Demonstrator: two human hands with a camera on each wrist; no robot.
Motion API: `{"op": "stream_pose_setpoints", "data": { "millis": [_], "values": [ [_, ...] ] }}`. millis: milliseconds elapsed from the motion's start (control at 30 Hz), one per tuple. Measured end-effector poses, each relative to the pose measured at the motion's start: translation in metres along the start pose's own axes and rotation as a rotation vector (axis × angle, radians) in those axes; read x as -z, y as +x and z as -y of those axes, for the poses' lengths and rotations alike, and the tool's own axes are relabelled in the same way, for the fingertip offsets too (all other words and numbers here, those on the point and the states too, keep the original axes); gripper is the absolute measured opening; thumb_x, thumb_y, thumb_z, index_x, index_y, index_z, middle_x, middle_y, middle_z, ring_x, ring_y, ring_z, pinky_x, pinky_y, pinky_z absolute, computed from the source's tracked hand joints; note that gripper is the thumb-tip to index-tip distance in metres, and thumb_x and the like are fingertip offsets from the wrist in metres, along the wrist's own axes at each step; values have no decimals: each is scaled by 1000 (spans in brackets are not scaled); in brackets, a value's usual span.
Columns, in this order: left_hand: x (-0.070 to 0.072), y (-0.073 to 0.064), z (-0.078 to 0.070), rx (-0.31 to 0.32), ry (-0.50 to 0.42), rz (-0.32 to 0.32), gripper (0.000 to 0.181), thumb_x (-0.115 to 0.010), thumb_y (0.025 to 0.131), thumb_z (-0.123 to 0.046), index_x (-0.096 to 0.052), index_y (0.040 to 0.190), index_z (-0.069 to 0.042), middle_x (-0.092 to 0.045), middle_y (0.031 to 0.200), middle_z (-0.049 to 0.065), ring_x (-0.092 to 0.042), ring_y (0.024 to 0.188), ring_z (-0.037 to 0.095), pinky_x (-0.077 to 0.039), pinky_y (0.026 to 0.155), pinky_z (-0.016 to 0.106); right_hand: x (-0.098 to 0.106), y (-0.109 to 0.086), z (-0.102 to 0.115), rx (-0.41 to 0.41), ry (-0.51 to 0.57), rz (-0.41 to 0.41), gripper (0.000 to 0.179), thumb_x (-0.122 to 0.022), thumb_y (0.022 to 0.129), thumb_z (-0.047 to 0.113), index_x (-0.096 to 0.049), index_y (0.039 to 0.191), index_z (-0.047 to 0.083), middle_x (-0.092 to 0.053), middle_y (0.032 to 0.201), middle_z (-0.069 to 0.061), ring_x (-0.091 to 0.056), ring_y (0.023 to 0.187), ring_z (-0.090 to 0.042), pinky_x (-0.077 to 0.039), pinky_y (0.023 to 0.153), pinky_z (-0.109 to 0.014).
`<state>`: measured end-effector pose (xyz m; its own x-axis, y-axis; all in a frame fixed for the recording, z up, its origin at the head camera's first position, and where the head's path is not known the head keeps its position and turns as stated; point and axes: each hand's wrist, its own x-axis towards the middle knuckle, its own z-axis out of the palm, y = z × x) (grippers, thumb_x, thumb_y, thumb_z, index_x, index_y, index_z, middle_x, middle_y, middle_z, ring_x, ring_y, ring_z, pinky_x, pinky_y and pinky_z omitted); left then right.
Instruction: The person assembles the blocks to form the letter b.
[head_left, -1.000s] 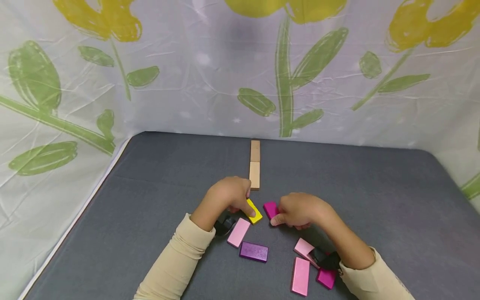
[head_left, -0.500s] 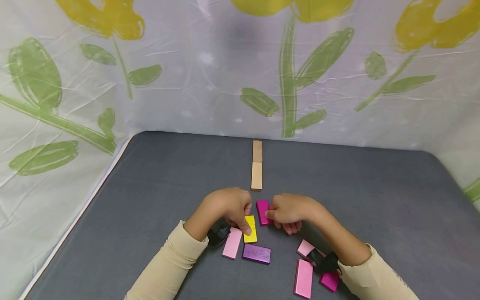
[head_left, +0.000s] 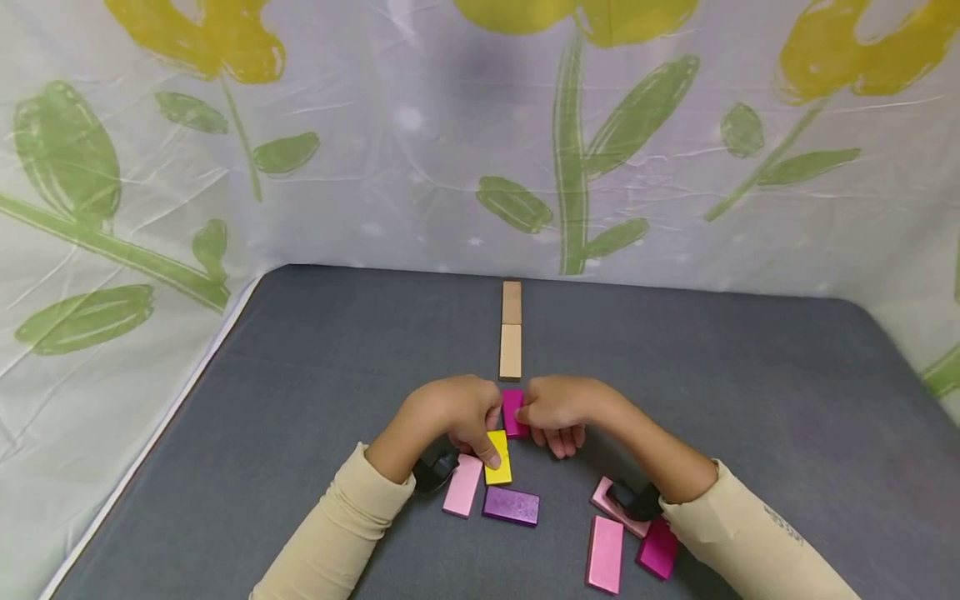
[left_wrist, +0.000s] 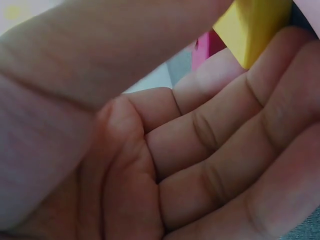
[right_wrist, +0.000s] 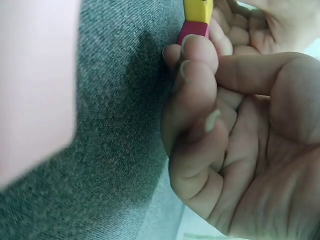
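Note:
My left hand [head_left: 457, 408] pinches a flat yellow block [head_left: 502, 468] with its thumb on top; in the left wrist view a corner of the yellow block [left_wrist: 252, 32] shows between thumb and fingers. From the other side, my right hand [head_left: 566, 408] holds a magenta block [head_left: 512, 407] between thumb and fingers. That magenta block [right_wrist: 194, 31] meets the yellow one end to end in the right wrist view. Just beyond it, two plain wooden blocks [head_left: 511, 350] lie end to end in a line pointing away from me.
Close by the left wrist lies a pink block [head_left: 462, 486], with a purple block [head_left: 511, 506] beside it. Under and near the right wrist are two pink blocks [head_left: 604, 554] and another magenta block [head_left: 657, 550]. A flower-printed cloth [head_left: 360, 192] borders the dark grey table [head_left: 750, 400].
The right hand has brought the magenta block leftward and straightened it in line with the wooden blocks. The left hand has drawn the yellow block nearer and turned it straighter.

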<state>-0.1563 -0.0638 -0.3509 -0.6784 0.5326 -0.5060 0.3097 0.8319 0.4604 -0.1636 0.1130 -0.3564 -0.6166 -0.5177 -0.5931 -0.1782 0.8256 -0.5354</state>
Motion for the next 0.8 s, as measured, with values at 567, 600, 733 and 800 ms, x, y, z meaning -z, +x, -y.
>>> {"op": "stream_pose_setpoints", "data": {
  "millis": [567,600,733,800],
  "values": [
    [0,10,-1,-12,121,-395,31,-86,80,-21,-64,98,-9,-57,75,-1,-54,72,19,-47,70,35,6,-20,-28,-75,99,68,45,-47,104,19,-65,68,-1,-61,51,-9,-55,39,-12,-43,38,-22],
    [0,11,0,-11,117,-403,32,-86,81,-21,-63,99,-9,-57,73,-1,-54,71,19,-47,69,35,6,-20,-29,-73,108,70,45,-47,104,19,-65,68,-1,-61,51,-9,-55,39,-12,-43,38,-22],
    [-1,14,1,-16,96,-423,35,-85,82,-19,-63,107,-8,-56,71,-2,-54,69,17,-46,67,33,5,-20,-33,-60,126,76,44,-48,104,21,-64,69,0,-62,52,-8,-56,41,-12,-43,39,-22],
    [-1,14,1,-16,94,-427,37,-84,83,-19,-65,112,-8,-57,72,-2,-55,69,17,-47,68,34,5,-20,-35,-49,121,75,45,-47,105,21,-64,69,0,-62,52,-8,-56,41,-12,-42,39,-22]
  ]
}}
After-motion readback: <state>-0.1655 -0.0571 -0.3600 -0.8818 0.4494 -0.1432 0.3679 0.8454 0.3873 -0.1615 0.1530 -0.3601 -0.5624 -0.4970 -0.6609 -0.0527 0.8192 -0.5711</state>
